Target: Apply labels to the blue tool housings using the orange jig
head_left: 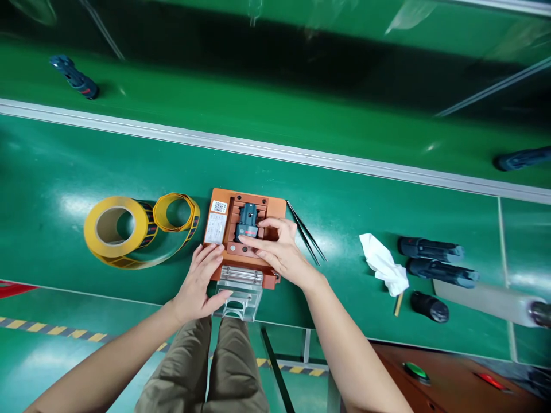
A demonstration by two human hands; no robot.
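Note:
An orange fixture (275,207) with a white label and a QR code lies on the green bench. In its recess sits a small dark blue power tool body (248,215) with a red mark. My right hand (282,248) grips this body between thumb and fingers, from the right. My left hand (202,281) is open, its fingertips resting on the fixture's front left corner. The left thumb stretches over the clear plastic cover (239,289), which is swung out toward me. Black tweezers (306,232) lie just right of the fixture.
Left stands a yellow label roll (114,226) with its loose strip coiled beside it. Rightward lie a white cloth (383,264), dark tool bodies (430,249) and a black cylindrical part (429,307). A metal rail (275,151) crosses behind. An orange box with a green button (415,371) stands lower right.

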